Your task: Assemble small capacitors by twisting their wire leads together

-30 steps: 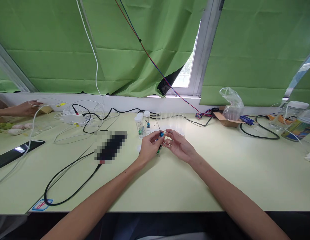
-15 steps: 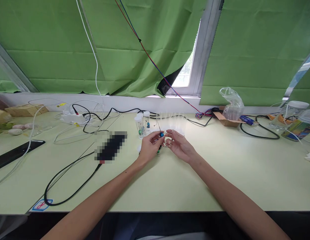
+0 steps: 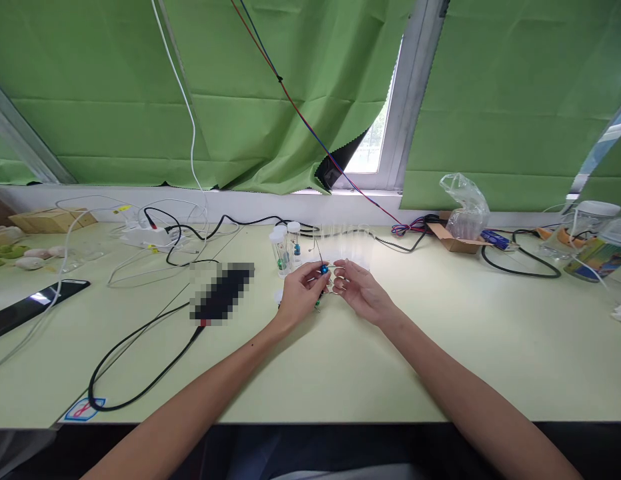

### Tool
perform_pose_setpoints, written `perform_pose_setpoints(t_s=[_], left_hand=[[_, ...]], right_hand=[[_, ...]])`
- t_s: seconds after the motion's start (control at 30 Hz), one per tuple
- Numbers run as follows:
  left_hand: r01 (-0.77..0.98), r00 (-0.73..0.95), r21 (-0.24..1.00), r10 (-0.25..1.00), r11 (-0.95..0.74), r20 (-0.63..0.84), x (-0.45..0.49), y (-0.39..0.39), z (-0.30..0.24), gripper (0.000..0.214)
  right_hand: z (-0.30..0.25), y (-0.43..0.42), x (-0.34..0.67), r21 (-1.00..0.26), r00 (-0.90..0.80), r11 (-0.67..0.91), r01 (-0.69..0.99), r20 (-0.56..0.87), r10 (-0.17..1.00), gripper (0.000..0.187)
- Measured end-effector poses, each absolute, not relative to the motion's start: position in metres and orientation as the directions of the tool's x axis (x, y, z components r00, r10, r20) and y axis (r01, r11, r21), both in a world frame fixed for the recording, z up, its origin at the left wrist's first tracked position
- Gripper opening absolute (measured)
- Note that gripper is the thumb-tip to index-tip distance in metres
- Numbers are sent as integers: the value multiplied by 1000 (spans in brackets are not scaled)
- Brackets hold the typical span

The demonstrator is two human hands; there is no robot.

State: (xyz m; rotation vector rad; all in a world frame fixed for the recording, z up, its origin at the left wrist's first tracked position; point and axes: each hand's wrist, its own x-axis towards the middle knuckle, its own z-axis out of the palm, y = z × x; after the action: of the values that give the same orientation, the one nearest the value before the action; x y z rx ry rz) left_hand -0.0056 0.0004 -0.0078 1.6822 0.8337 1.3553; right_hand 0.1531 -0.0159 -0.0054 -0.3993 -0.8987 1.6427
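Observation:
Between the thumb and fingers of my left hand (image 3: 301,297) is a small shiny blue ball-shaped piece (image 3: 324,269). A thin dark wire stands up from it. Facing it from the right, my right hand (image 3: 364,292) has curled fingers, with thumb and forefinger at the end of a thin greenish strand (image 3: 335,268) that reaches toward the blue piece. Below my left fingers a small green piece (image 3: 317,303) shows in part. Just behind the hands stand clear capped tubes (image 3: 279,255) with small green and blue pieces inside, beside a row of clear tubes (image 3: 347,240).
To the left lie a pixelated dark object (image 3: 221,293) on a black cable, a black phone-like slab (image 3: 37,307) and a white power strip (image 3: 147,235). At back right are a cardboard box (image 3: 457,243) with a plastic bag and clear jars (image 3: 597,250). Green curtains hang behind.
My hands stay nearly in place. The right fingers have shifted slightly, and the greenish strand now shows more plainly between the hands.

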Motion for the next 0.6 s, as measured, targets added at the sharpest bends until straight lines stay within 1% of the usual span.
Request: perform_pose_setpoints(t_s=[0.4, 0.6], left_hand=[[52, 201, 864, 853, -500, 482, -5, -2, -5, 27], [65, 207, 859, 849, -508, 487, -4, -3, -4, 28]], right_hand=[[-8, -15, 154, -767, -193, 2, -642, 164, 967, 25], [-4, -15, 154, -779, -177, -2, -628, 141, 974, 33]])
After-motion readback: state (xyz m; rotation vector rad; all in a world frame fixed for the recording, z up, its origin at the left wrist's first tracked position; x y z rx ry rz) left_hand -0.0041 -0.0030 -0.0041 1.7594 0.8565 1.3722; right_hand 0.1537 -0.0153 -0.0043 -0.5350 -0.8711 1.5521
